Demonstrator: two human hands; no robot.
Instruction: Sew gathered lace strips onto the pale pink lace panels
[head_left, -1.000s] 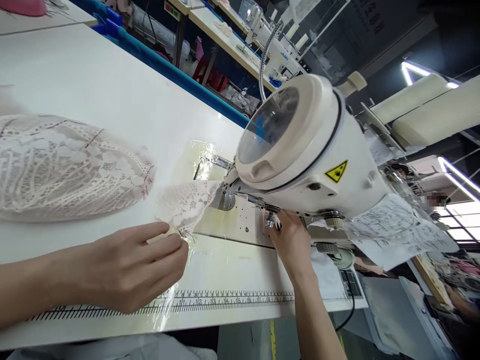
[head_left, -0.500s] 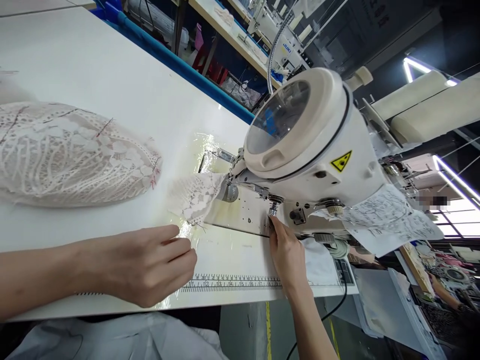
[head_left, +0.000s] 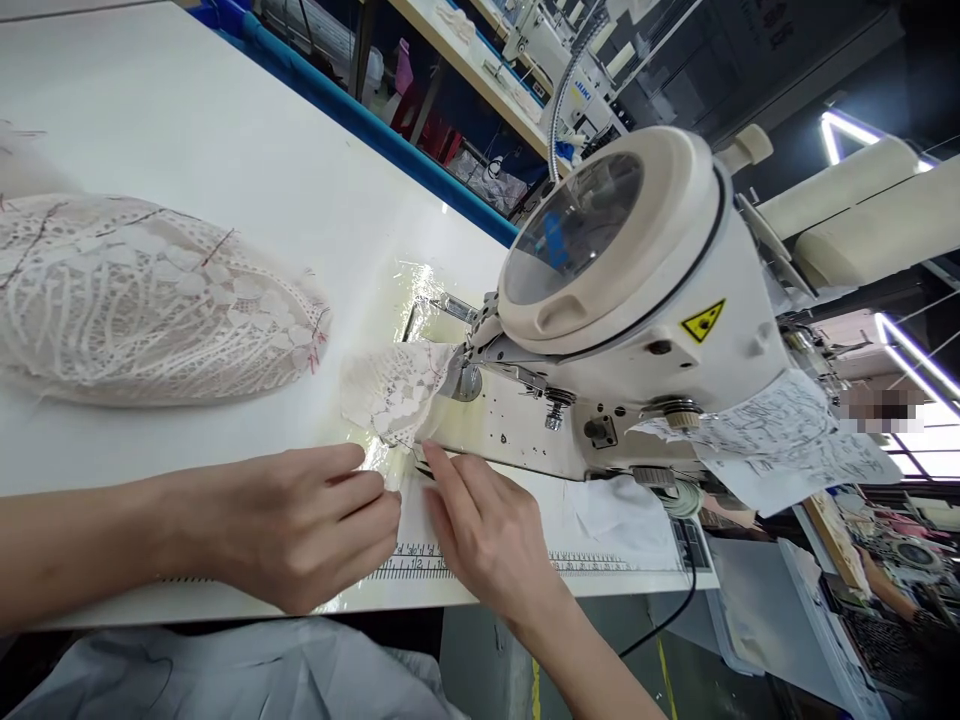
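A white lace piece (head_left: 401, 390) lies on the sewing machine's bed, its right end under the presser foot area of the sewing machine (head_left: 622, 270). My left hand (head_left: 300, 525) rests on the table just below the lace, fingers curled closed; what they hold, if anything, is hidden. Close to its right, my right hand (head_left: 487, 530) is closed around a small dark pointed tool (head_left: 424, 466), mostly covered by the fingers. The tool's tip is by the lace's lower edge. A larger lace cup (head_left: 157, 300) with red marks lies apart on the left.
A ruler strip (head_left: 592, 563) runs along the table's front edge. White cloth (head_left: 622, 510) lies right of my right hand. A marked paper sheet (head_left: 780, 435) hangs behind the machine head. A blue padded rail (head_left: 375, 130) borders the far table edge.
My right hand has moved left from below the machine's tension knob to the lace's lower edge, carrying the small dark tool. My left hand is nearly still. The view has shifted slightly.
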